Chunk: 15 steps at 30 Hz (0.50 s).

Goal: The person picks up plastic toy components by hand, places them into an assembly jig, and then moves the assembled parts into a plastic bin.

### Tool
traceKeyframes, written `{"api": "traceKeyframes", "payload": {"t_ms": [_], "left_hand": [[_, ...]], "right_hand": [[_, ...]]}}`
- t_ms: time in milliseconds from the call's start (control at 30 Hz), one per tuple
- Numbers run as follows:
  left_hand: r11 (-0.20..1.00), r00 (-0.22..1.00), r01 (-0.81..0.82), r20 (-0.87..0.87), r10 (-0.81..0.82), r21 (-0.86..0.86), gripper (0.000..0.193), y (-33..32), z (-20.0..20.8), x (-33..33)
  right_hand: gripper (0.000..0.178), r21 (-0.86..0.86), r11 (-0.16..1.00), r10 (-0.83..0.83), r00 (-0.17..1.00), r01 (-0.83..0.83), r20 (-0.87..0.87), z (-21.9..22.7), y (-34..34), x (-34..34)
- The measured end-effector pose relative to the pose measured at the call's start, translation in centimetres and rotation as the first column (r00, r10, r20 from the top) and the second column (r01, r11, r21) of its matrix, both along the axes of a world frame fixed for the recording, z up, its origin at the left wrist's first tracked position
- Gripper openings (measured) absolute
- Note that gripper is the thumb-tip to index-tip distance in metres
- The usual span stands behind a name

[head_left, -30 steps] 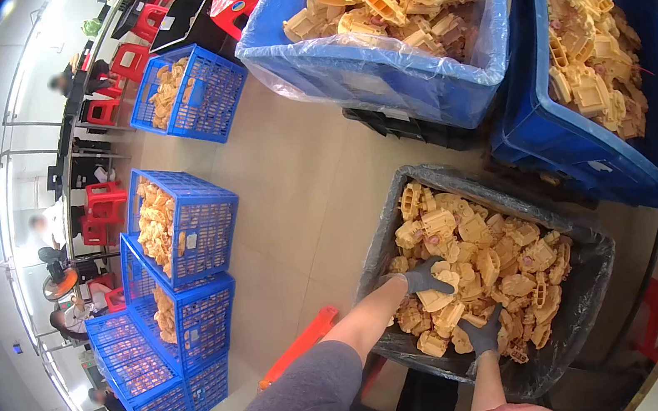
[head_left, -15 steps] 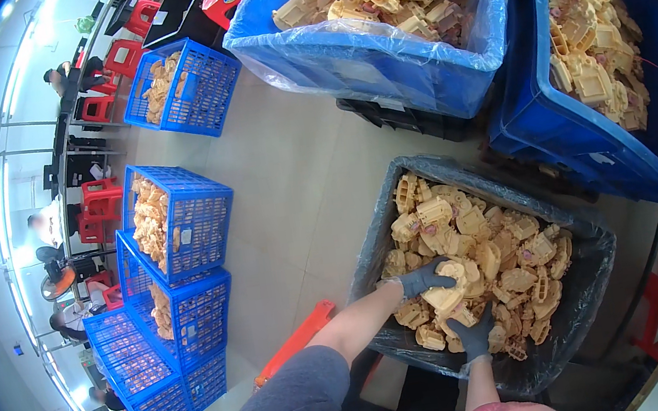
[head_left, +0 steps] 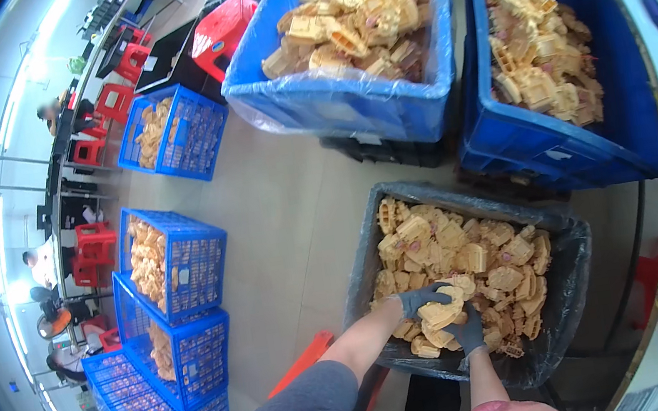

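Observation:
My left hand (head_left: 424,300), in a dark grey glove, has its fingers curled over a cream molded plastic part (head_left: 438,313). From below, my gloved right hand (head_left: 469,332) grips the lower right side of the same part, its thumb and fingers partly hidden by it. Both hands are above the near side of a bin (head_left: 576,255) lined with dark clear plastic film. Inside lies a heap of similar cream plastic parts (head_left: 471,257), some with small pinkish spots.
Beyond stand two large blue tubs (head_left: 350,114) (head_left: 581,145) with more cream parts. Blue lattice crates (head_left: 199,266) line the left floor, several holding parts. An orange-red bar (head_left: 304,360) lies by my left arm. Red stools (head_left: 225,31) and seated people appear farther left.
My hands have come closer together around the plastic part, the right one moving up toward the left. The whole view has shifted slightly, so the bins and crates sit farther left.

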<state>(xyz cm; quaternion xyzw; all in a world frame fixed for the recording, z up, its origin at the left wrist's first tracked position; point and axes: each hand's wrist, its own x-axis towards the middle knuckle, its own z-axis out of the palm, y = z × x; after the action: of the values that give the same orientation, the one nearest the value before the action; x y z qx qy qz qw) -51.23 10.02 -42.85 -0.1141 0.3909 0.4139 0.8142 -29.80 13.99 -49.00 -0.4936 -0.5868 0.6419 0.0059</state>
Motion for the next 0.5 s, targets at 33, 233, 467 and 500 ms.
{"api": "traceKeyframes", "payload": {"t_ms": [33,233,467,500], "left_hand": [[1.0,1.0,0.02,-0.009,-0.02,0.016,0.066,0.1,0.8,0.3],[0.981,0.991,-0.13,-0.02,0.134,0.142,0.065,-2.2,8.5,-0.5],[0.962,0.937,-0.067,-0.316,0.152,0.264,0.073,-4.6,17.7,-3.9],[0.949,0.916,-0.03,-0.371,0.151,0.313,0.075,-4.0,19.2,-3.7]], "right_hand": [[0.088,-0.108,0.992,-0.08,0.993,0.07,-0.088,0.0,-0.1,0.0],[0.077,-0.207,0.975,-0.111,0.984,0.08,-0.142,7.4,-0.2,-3.3],[0.087,0.104,0.969,0.226,0.974,-0.226,0.01,24.6,2.4,-7.1],[0.087,0.158,0.969,0.198,0.98,-0.19,-0.038,26.4,3.1,-6.3]]}}
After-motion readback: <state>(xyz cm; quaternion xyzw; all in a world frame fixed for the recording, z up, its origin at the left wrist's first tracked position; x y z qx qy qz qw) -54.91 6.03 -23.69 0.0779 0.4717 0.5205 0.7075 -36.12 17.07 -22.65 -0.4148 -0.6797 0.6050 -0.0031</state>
